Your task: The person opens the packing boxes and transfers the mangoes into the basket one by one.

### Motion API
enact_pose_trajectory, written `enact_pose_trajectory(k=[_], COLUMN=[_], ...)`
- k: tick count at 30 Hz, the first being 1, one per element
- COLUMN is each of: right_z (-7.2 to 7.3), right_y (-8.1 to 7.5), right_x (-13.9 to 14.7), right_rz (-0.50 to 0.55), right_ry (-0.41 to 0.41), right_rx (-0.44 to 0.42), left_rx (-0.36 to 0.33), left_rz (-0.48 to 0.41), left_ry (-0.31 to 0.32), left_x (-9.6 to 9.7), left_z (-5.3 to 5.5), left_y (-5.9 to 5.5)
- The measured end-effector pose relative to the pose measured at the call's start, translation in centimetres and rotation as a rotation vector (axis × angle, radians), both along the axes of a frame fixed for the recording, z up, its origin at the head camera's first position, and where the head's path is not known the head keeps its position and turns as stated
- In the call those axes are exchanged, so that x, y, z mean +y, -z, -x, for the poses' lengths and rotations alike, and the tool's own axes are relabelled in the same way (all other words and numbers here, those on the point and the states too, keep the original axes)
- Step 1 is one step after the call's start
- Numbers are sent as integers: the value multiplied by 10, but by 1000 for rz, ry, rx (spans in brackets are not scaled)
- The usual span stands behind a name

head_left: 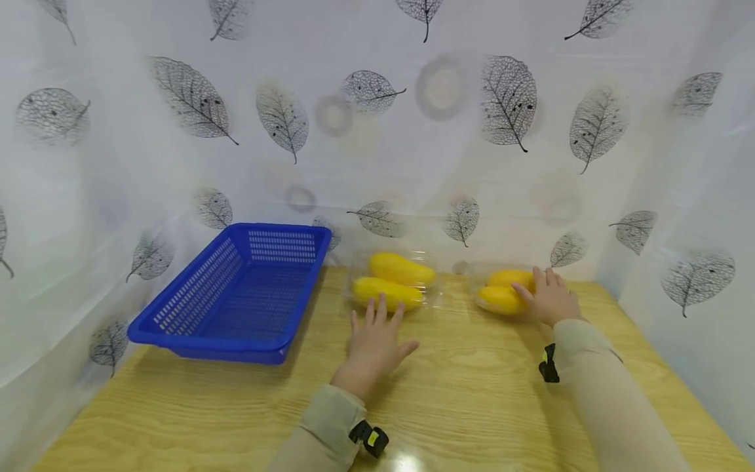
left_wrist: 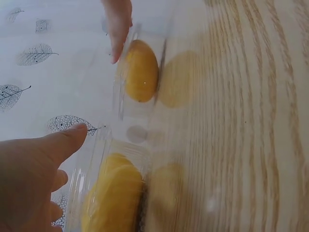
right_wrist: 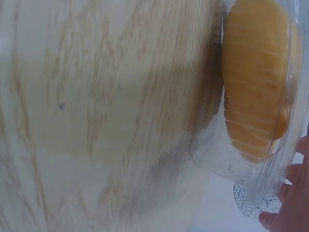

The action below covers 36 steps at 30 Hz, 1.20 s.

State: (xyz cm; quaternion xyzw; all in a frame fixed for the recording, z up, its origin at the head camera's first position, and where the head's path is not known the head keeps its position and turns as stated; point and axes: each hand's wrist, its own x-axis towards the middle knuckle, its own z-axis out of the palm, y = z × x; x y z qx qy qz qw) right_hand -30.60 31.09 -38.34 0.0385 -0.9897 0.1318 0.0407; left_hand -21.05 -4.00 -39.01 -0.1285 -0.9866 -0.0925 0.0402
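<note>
Two clear plastic boxes stand at the back of the table, each with two yellow mangoes inside. My left hand (head_left: 374,351) reaches to the left box (head_left: 438,292), fingers spread over the front of its near mango (head_left: 386,293). In the left wrist view the thumb (left_wrist: 72,137) lies extended beside the box's lid. My right hand (head_left: 553,298) is at the right end of the other box (head_left: 476,270), its thumb reaching across the mangoes (head_left: 500,299). The right wrist view shows those mangoes (right_wrist: 256,72) under the lid, with the fingertips (right_wrist: 294,171) right at its edge.
A blue plastic basket (head_left: 289,328) with slotted sides stands left of the boxes, nothing lying in it. Behind and on both sides hangs a white curtain (head_left: 389,170) printed with leaves. The wood-grain table (head_left: 472,406) stretches in front of the boxes.
</note>
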Motion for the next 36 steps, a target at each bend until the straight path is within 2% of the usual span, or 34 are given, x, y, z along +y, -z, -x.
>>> enact_pose_trajectory(k=[5,11,20,23,27,29,32,36], right_z=[1,-4,-12,-13,-14,-15,-18,-24], right_y=[3,4,5,5,5,5,6,8], right_x=[1,0,-1,-1,-1,-1,-1,-2], right_rz=[-8,11,21,24,25,25,21,29], right_ry=[-22,-33,-30,-35,-27,-21,-21,-28], right_rx=[-34,-32,-44,-42,-21,-11,-14,-20], left_rx=[-7,-3,-5,21,100,127,131,124], left_rz=[-6,5,43,97,223,253,257,260], left_ry=[8,12,73,127,249,298,321,299], left_x=[2,7,25,39,69,85,104,125], left_z=[-2,-3,-5,-4,0,4,10,21], left_y=[1,1,3,3,-1,-3,-7,-8])
